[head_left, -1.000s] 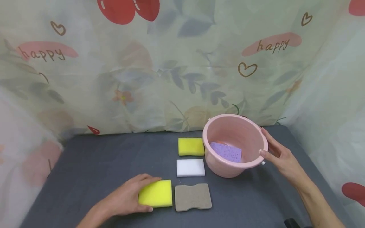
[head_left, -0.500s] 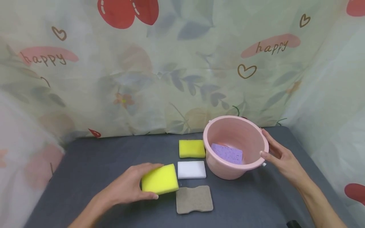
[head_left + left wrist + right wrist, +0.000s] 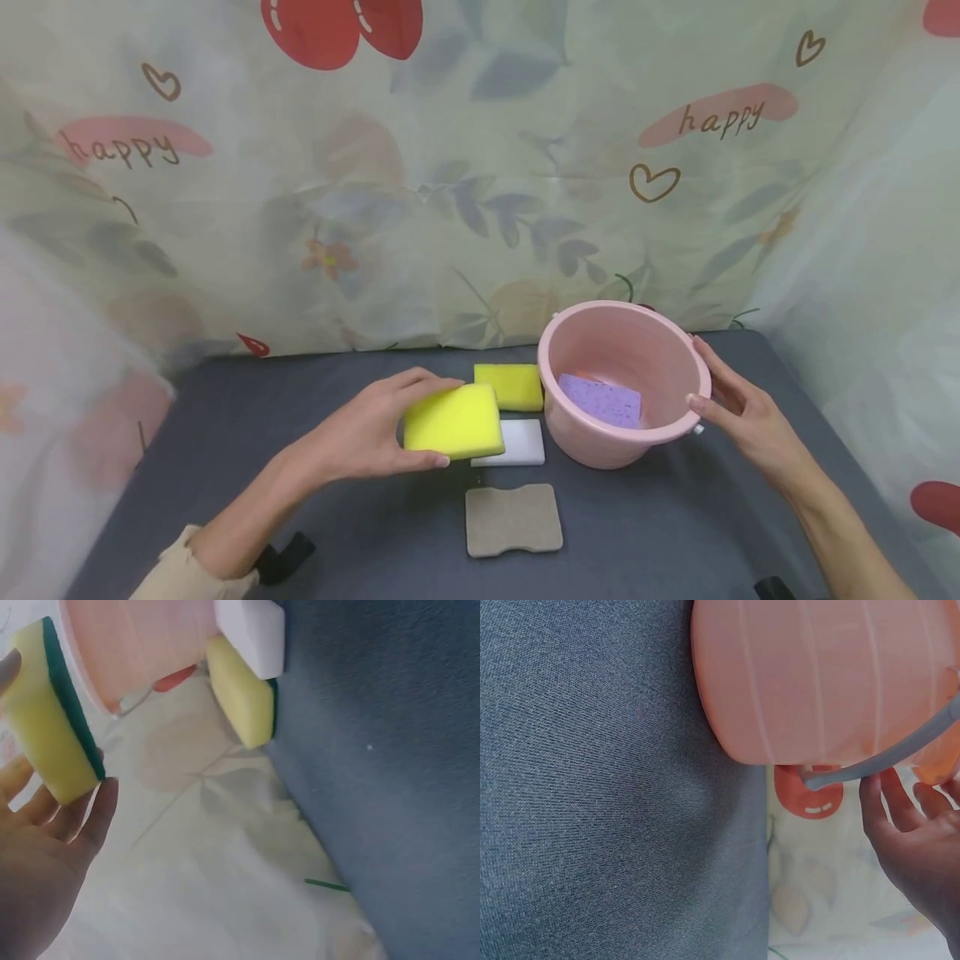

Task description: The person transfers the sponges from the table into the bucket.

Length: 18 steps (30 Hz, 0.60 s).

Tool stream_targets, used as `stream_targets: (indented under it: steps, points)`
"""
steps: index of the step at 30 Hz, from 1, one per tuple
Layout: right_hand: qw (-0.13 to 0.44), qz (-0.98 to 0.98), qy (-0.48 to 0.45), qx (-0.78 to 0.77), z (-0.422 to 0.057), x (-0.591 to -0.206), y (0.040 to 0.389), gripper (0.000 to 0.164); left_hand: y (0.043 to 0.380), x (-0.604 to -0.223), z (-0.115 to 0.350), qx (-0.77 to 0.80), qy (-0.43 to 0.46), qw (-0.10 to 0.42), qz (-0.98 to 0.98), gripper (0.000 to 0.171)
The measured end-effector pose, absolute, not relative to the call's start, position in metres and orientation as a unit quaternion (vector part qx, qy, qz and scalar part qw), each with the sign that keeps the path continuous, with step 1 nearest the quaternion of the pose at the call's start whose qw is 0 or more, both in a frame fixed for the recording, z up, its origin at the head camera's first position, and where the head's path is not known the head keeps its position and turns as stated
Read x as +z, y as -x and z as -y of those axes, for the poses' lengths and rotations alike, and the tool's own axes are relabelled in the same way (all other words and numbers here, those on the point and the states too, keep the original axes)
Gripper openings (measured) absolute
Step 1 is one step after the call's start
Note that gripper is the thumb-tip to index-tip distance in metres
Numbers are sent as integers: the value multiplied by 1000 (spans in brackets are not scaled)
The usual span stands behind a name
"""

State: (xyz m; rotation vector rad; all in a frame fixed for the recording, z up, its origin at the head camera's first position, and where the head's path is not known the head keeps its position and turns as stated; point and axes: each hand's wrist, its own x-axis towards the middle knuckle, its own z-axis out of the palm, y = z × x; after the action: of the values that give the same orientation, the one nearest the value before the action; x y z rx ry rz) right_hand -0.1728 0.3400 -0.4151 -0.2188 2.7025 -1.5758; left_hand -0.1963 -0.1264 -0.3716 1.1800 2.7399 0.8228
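Note:
My left hand (image 3: 382, 425) grips a yellow sponge (image 3: 453, 421) by its edges, held up above the table; the left wrist view shows a green scouring layer on this sponge (image 3: 56, 712). In the head view it overlaps a white sponge (image 3: 522, 443) lying below. My right hand (image 3: 750, 417) holds the right rim of a pink bucket (image 3: 596, 446), thumb at the near rim and fingers along the outside. Inside the bucket lies a purple speckled sponge (image 3: 603, 402), with a bit of orange behind it. The bucket's grey handle (image 3: 900, 754) hangs by the right fingers.
Another yellow sponge (image 3: 508, 387) lies behind the white one, beside the bucket. Nearer the front is a grey-brown sponge-like pad (image 3: 513, 521) with notched sides. A patterned curtain (image 3: 375, 208) borders the dark table (image 3: 375, 542) at the back and sides.
My left hand has lifted the yellow sponge off the table beside the grey-brown pad and carried it up, forward and to the right. The right hand has stayed on the bucket rim.

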Motion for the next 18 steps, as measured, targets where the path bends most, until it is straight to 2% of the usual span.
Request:
stream_targets:
  steps: [12, 18]
  points:
    - [-2, -861, 72, -503, -341, -417, 175, 77, 223, -349, 102, 283, -433, -27, -856, 77]
    - [-6, -857, 72, -510, -341, -418, 176, 77, 236, -346, 85, 293, -440, -39, -848, 70]
